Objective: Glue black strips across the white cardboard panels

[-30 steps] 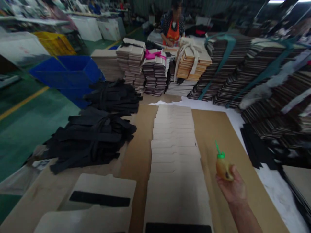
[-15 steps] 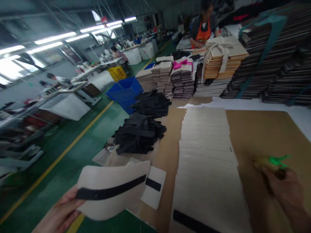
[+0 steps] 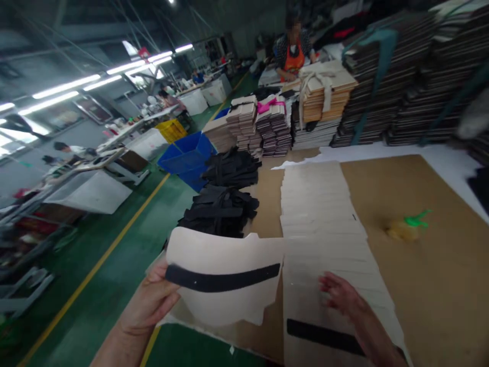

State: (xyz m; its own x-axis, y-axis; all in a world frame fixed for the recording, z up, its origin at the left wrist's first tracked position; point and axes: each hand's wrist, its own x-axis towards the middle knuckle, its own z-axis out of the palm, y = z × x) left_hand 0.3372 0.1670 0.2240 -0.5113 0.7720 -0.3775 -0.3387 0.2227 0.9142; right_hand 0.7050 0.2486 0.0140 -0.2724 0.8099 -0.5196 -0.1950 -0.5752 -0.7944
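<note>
My left hand (image 3: 155, 298) pinches the left end of a beige sheet (image 3: 225, 255) with a curved black strip (image 3: 225, 279) across it, held tilted above the table's left edge. My right hand (image 3: 340, 295), slightly blurred, hovers over a long row of overlapping beige sheets (image 3: 319, 204), fingers loosely bent and nothing seen in them. A black strip (image 3: 324, 336) lies across the nearest sheet, partly behind my right forearm. On the brown board to the right sits a yellowish lump with a green tie (image 3: 405, 227).
Bundles of black strips (image 3: 219, 209) lie at the table's left edge, beside a blue bin (image 3: 187, 153). Tied stacks of sheets (image 3: 273, 127) and tall dark stacks (image 3: 416, 86) stand at the back. A person in an orange apron (image 3: 294, 63) works behind them.
My right hand has let go of the yellowish lump and moved left over the row of sheets. My left hand has brought its sheet right and up. The view has shifted slightly.
</note>
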